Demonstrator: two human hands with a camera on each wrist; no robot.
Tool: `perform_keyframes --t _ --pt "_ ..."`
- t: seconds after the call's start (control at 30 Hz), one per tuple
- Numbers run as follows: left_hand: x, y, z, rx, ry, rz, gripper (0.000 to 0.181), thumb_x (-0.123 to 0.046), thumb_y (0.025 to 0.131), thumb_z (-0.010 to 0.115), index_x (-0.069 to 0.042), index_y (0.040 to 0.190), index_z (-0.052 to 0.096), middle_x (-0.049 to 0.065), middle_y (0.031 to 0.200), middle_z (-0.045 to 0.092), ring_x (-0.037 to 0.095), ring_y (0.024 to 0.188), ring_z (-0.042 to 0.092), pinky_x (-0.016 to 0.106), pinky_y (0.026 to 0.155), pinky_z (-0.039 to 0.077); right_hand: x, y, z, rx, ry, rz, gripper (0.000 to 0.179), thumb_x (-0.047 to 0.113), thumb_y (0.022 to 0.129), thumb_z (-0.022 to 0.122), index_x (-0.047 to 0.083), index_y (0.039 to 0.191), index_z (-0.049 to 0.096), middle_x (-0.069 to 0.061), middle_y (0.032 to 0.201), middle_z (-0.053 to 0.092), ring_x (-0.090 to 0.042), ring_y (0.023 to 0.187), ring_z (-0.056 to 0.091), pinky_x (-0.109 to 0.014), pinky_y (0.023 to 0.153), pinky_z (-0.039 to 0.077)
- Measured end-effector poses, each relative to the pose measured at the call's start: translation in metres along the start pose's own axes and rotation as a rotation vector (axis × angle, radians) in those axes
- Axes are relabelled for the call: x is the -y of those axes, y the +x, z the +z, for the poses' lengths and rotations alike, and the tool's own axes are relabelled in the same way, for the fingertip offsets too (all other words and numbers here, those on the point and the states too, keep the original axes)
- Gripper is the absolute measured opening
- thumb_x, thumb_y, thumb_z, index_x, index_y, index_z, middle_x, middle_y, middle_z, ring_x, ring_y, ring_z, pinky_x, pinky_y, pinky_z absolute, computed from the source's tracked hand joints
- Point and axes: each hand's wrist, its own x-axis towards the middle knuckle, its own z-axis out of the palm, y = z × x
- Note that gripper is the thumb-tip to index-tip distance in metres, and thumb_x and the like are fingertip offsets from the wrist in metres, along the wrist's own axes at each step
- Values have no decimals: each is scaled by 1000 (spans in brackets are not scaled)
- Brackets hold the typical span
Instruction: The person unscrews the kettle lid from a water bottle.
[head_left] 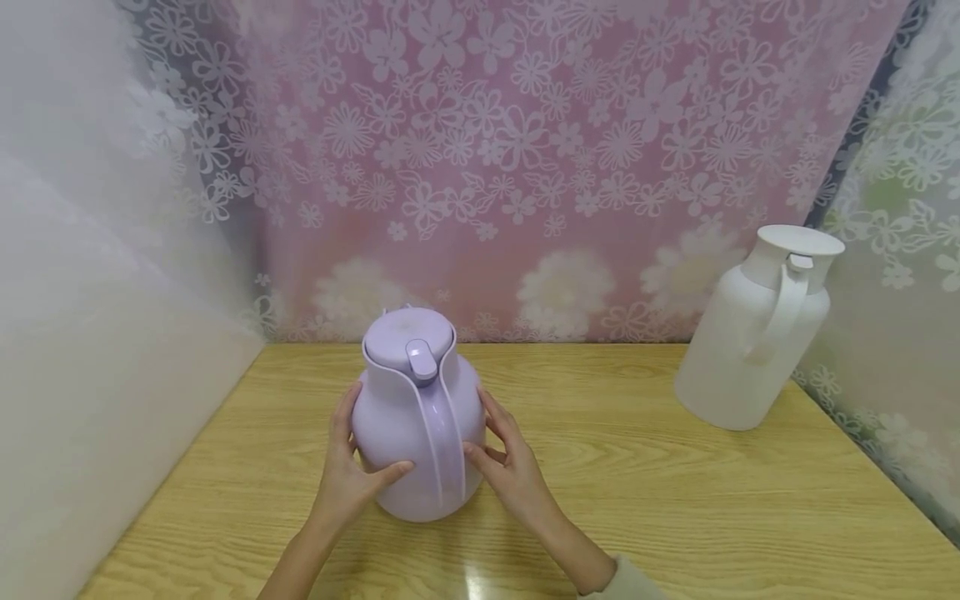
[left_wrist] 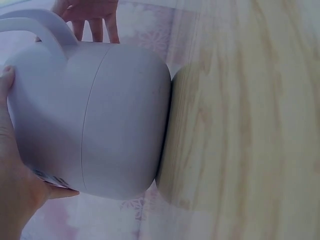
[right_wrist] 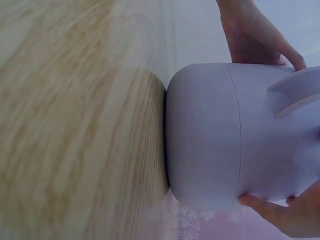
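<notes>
A lilac thermos jug [head_left: 393, 417] stands upright on the wooden table, its lid and thumb lever on top and its handle [head_left: 442, 442] facing me. My left hand [head_left: 352, 479] grips the left side of its body, thumb across the front. On the opposite side my right hand [head_left: 517, 475] holds the body, its thumb beside the handle. The left wrist view has the jug's base [left_wrist: 132, 120] on the tabletop, with the left hand [left_wrist: 20, 185] curved round the body. Some fingertips behind the jug are hidden in the head view.
A white thermos jug [head_left: 738, 350] stands at the back right of the table [head_left: 600, 500], its handle towards me. Behind the table hangs a pink flowered curtain [head_left: 480, 167]. A pale sheet [head_left: 112, 292] closes off the left side, and another flowered sheet [head_left: 900, 292] the right.
</notes>
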Motion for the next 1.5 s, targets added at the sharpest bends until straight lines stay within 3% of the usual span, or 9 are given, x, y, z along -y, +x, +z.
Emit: perform_keyframes --t 0.13,0.23,0.5,0.63,0.73,0.9,1.0,1.17,1.5 --pt "-15 1 1 0 0 5 102 8 57 79 4 141 19 30 141 17 41 123 26 62 90 27 2 1 -3 -8 -42 34 55 12 93 54 19 143 33 -6 144 31 -35 124 36 -48 91 40" --pt "-17 2 3 4 -1 1 101 10 58 78 5 140 19 30 141 17 42 123 26 62 91 27 6 2 -7 -26 -53 27 46 14 96 49 17 141 38 -6 142 35 -31 126 35 -47 94 37" --pt "-12 1 4 12 16 -12 104 7 58 79 2 142 18 28 142 17 40 124 26 60 91 28 30 3 -16 -90 13 -204 29 1 97 39 0 121 55 -16 129 48 -23 123 40 -30 97 35" --pt "-12 0 3 12 20 -17 104 7 58 79 2 142 18 28 142 17 40 124 26 61 91 28 45 7 -15 -28 77 -274 28 -2 98 34 -5 112 58 -18 114 57 -26 110 51 -35 89 43" --pt "-12 0 3 12 21 -14 104 8 59 79 2 142 18 28 142 17 40 124 26 62 91 28 54 9 -12 84 120 -184 34 10 101 29 -7 110 58 -16 104 61 -24 99 57 -37 84 46" --pt "-11 2 3 14 7 -6 101 10 60 78 2 141 18 29 140 18 40 124 26 63 91 27 65 11 -3 308 249 23 55 30 103 22 -13 108 55 -23 99 61 -25 92 60 -37 86 44" --pt "-9 2 4 17 -4 7 100 11 60 77 4 141 18 30 140 17 41 124 26 63 91 27 67 11 3 382 319 77 60 33 103 19 -14 105 56 -27 95 61 -29 89 62 -40 86 45" --pt "-7 1 5 17 -10 31 101 11 59 77 6 140 17 32 139 17 41 122 26 64 91 26 66 8 8 413 363 82 61 32 103 19 -15 102 58 -23 89 65 -31 88 63 -42 83 46" --pt "-7 3 2 9 15 22 104 8 58 79 4 141 17 29 141 17 41 124 24 64 92 25 64 10 11 399 319 49 62 31 103 16 -12 98 60 -21 86 66 -30 86 64 -41 80 48"
